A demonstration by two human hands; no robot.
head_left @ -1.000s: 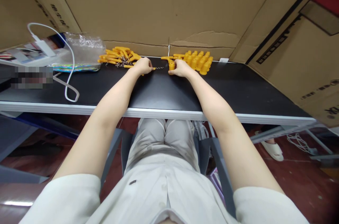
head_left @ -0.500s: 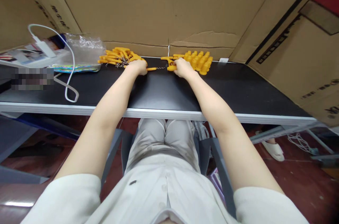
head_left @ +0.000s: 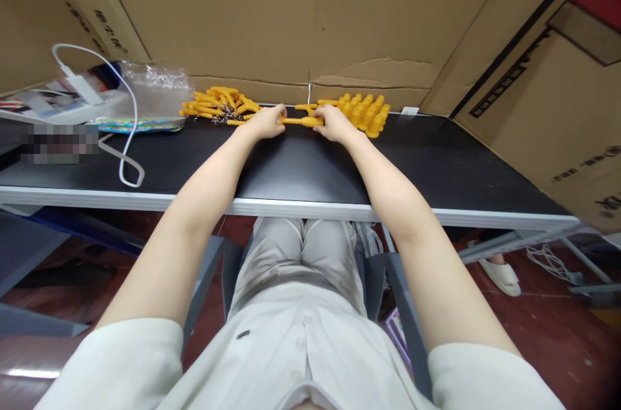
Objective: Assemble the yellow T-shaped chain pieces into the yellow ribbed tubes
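Note:
My left hand (head_left: 268,121) is closed on a thin, ribbed yellow stick (head_left: 292,120) that points right. My right hand (head_left: 334,123) pinches a thicker yellow plastic piece (head_left: 312,121), in line with the stick. The two parts meet between my hands; whether one sits inside the other is too small to tell. Just left of my left hand lies a pile of yellow plastic pieces (head_left: 220,99) with small metal chains or springs among them. Several yellow knobbed pieces (head_left: 366,112) stand in rows beyond and right of my right hand, with slim yellow parts (head_left: 305,107) close by.
Cardboard (head_left: 272,15) walls the back and right of the black table (head_left: 436,164). On the left lie clear plastic bags (head_left: 155,90), a white cable (head_left: 132,106) and a white adapter (head_left: 83,88). Below at right is another person's foot in a white slipper (head_left: 502,275).
My left hand has moved right, bringing the ribbed stick up to the piece in my right hand. The coiled metal end seen between them is now hidden. My right hand stays almost in place.

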